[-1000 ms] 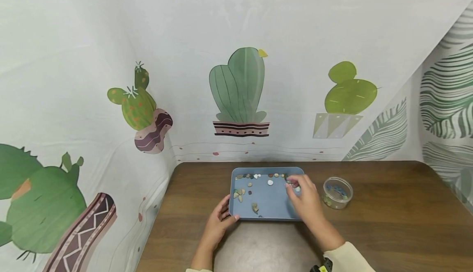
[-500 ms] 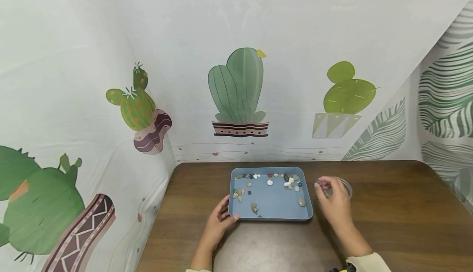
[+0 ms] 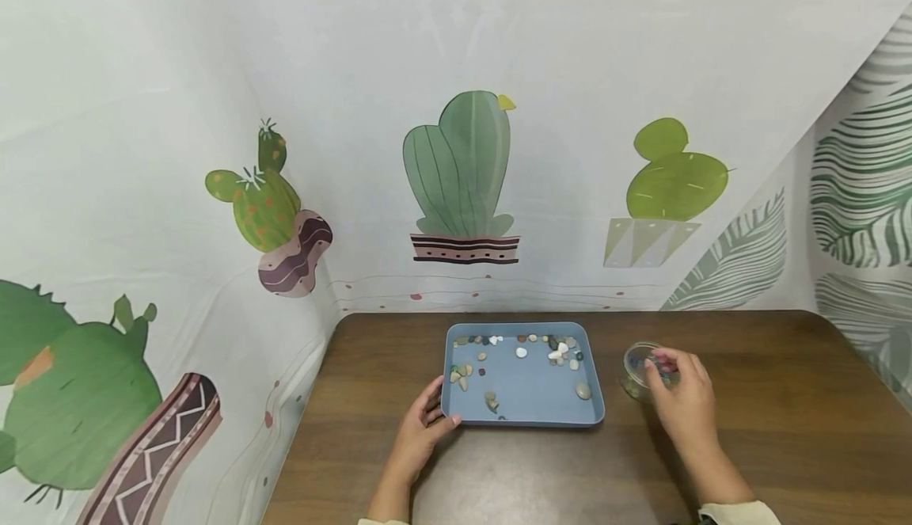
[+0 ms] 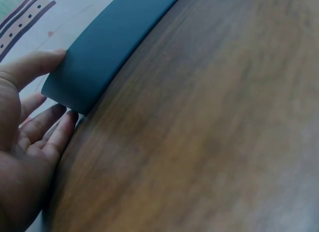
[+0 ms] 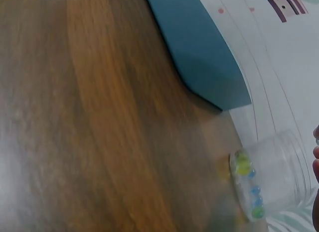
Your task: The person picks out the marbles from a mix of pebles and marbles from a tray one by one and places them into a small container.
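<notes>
A blue rectangular tray holds several small pebbles and stones in white, tan, grey and dark tones. At its near left corner my left hand grips it; in the left wrist view the thumb lies on the rim and the fingers touch the outer wall below. To the right stands a clear round tub with green and blue glass marbles at its bottom. Above the tub's mouth, my right hand pinches something small, seemingly a glass marble, mostly hidden by the fingers. Only its fingertips enter the right wrist view.
Everything rests on a brown wooden table. White cloth printed with cacti and leaves hangs behind and to the left, reaching the table's back edge. Pebbles gather along the tray's far side and left side.
My right hand has moved from the tray's far right corner rightward to over the tub, carrying a small greenish thing. The left hand and tray have kept their places.
</notes>
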`<state>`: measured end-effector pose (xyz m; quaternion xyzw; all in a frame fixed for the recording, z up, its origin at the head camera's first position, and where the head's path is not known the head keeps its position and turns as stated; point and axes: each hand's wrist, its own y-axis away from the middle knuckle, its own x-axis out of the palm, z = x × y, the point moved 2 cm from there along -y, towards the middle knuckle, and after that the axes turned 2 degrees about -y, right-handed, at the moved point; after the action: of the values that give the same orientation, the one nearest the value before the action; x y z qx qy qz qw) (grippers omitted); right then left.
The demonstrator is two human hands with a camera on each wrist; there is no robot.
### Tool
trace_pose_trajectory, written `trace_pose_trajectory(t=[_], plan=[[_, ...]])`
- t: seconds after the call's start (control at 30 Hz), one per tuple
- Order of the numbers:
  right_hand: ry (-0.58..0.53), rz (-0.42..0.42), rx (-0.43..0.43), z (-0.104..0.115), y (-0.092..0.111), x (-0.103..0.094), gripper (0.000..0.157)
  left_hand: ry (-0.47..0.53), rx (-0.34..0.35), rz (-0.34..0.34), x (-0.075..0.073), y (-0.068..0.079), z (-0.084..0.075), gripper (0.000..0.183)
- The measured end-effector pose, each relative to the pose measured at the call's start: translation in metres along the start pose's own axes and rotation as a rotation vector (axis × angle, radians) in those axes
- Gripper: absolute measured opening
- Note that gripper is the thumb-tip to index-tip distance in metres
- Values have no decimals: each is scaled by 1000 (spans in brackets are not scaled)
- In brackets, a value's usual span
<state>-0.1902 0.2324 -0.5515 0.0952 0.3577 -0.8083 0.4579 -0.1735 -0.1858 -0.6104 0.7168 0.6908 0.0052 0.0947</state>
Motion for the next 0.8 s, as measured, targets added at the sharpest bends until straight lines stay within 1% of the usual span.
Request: trace_pose_trajectory(t=[0.13, 0.43, 0.67, 0.8], plan=[[21, 7, 3, -3, 0, -3, 25, -5, 0, -4, 0, 0, -1, 78], [23, -14, 24, -6, 1, -4, 25, -7, 1, 0, 0, 1, -2, 78], [-1, -36, 4, -6, 1, -5, 34, -1, -1, -1, 0, 1, -1, 77], [-11, -17, 33, -4, 2, -5, 36, -1, -3, -1, 0, 0, 0, 77]])
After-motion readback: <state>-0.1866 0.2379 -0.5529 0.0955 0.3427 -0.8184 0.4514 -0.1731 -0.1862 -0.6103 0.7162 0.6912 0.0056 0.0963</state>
